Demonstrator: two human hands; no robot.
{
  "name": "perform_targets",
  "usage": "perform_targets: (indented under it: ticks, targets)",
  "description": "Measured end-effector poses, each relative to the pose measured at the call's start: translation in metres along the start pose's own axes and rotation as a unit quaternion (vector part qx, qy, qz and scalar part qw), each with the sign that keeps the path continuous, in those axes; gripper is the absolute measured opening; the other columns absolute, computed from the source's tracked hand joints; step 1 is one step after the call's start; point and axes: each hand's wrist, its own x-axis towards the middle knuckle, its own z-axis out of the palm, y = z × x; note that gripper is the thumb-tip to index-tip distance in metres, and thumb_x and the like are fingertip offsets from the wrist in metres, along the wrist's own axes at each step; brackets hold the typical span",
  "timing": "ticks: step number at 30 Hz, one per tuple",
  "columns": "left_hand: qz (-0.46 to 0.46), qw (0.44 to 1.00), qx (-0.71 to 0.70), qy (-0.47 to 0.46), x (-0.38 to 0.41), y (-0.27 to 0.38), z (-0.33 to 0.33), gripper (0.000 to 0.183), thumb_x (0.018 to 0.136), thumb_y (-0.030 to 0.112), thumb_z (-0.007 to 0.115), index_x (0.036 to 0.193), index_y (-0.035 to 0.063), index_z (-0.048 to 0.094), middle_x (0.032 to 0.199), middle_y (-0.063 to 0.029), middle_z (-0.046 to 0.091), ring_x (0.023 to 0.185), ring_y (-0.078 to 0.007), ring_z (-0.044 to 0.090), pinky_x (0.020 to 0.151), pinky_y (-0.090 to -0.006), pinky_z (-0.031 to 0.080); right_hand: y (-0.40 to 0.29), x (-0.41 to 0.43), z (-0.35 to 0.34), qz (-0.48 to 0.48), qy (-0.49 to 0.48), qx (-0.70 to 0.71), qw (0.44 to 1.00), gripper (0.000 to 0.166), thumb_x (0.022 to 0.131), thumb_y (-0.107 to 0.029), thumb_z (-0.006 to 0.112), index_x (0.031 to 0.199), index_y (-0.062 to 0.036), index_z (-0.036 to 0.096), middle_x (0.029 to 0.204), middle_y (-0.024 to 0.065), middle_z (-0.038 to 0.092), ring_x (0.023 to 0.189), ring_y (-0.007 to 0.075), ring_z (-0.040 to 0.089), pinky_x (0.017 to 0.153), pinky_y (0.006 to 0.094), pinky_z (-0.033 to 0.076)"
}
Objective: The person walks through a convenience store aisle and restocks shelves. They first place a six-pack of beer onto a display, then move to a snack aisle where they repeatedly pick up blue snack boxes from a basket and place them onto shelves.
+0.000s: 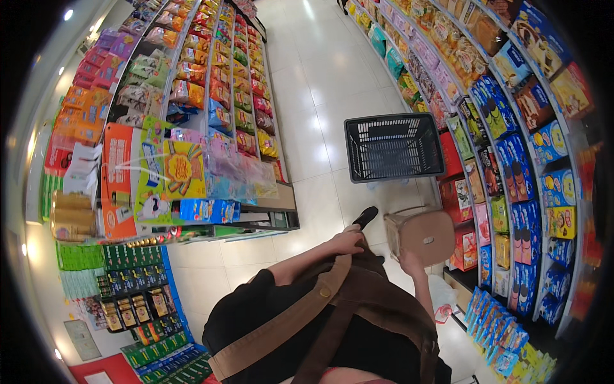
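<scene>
My left hand (348, 241) rests against the front of my brown apron (364, 278), fingers bent; whether it grips the cloth is unclear. At the near edge of a tan plastic stool (431, 236), my right hand (411, 261) touches the rim, its fingers partly hidden by the seat. The stool stands to my right, beside the shelves, with an oval slot in its seat. Beyond it, a black plastic shopping basket (395, 149) with slotted walls sits in the aisle. One black shoe (366, 217) shows below my left hand.
Snack bags fill the left shelves (235, 86), ending in a metal-framed corner. Boxed biscuits line the right shelves (520, 192) close to the stool. A white plastic bag (441, 290) lies by my right forearm. The tiled aisle (307, 96) runs ahead between the shelves.
</scene>
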Motion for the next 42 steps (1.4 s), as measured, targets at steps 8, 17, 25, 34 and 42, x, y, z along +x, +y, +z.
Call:
perform_targets:
  ticks: [8,17,25,34,42]
  targets:
    - [-0.234,0.959,-0.002,-0.157,0.106,-0.133,-0.032,0.060,0.083,0.056,0.071,0.101,-0.0016,0.076,0.098,-0.0229,0.075,0.090,-0.0339,0.072,0.081,-0.0442,0.054,0.042,-0.011,0.119,0.328,-0.177,0.214,0.903,0.073,0.087,-0.069,0.061,0.086,0.0022,0.076,0.086,0.0222,0.073,0.078,0.0331,0.074,0.073,0.0455,0.059]
    - [-0.081,0.947,-0.175,-0.255,0.145,-0.099,-0.113,0.019,0.099,0.022,0.064,0.093,0.0040,0.067,0.079,-0.0002,0.061,0.079,-0.0079,0.054,0.074,-0.0255,0.046,-0.001,-0.007,0.190,0.325,0.007,0.302,0.896,0.041,0.086,-0.041,0.062,0.093,-0.0037,0.077,0.095,0.0213,0.074,0.089,0.0398,0.070,0.081,0.0471,0.055]
    - [0.036,0.865,-0.120,-0.487,0.165,-0.070,-0.079,0.031,0.097,0.030,0.067,0.110,0.0021,0.068,0.114,-0.0077,0.068,0.105,-0.0184,0.065,0.094,-0.0323,0.049,-0.035,-0.009,0.127,0.090,0.029,0.371,0.924,0.019,0.087,-0.019,0.061,0.093,-0.0051,0.073,0.087,0.0183,0.072,0.084,0.0361,0.069,0.076,0.0441,0.053]
    - [0.244,0.779,0.204,-0.541,0.138,-0.123,-0.025,0.032,0.090,0.031,0.063,0.114,0.0139,0.076,0.125,-0.0121,0.068,0.117,-0.0341,0.063,0.100,-0.0445,0.051,0.030,0.082,0.131,0.185,0.040,0.250,0.950,0.043,0.089,-0.032,0.072,0.121,-0.0046,0.066,0.122,0.0182,0.068,0.114,0.0363,0.065,0.098,0.0464,0.052]
    - [0.046,0.834,0.080,-0.544,0.093,-0.179,-0.045,0.035,0.092,0.026,0.064,0.119,0.0052,0.071,0.131,-0.0185,0.064,0.125,-0.0359,0.058,0.108,-0.0443,0.045,0.128,0.167,0.119,0.406,0.154,0.314,0.844,0.081,0.091,-0.027,0.067,0.156,-0.0035,0.026,0.162,0.0213,0.030,0.130,0.0401,0.056,0.107,0.0513,0.049]
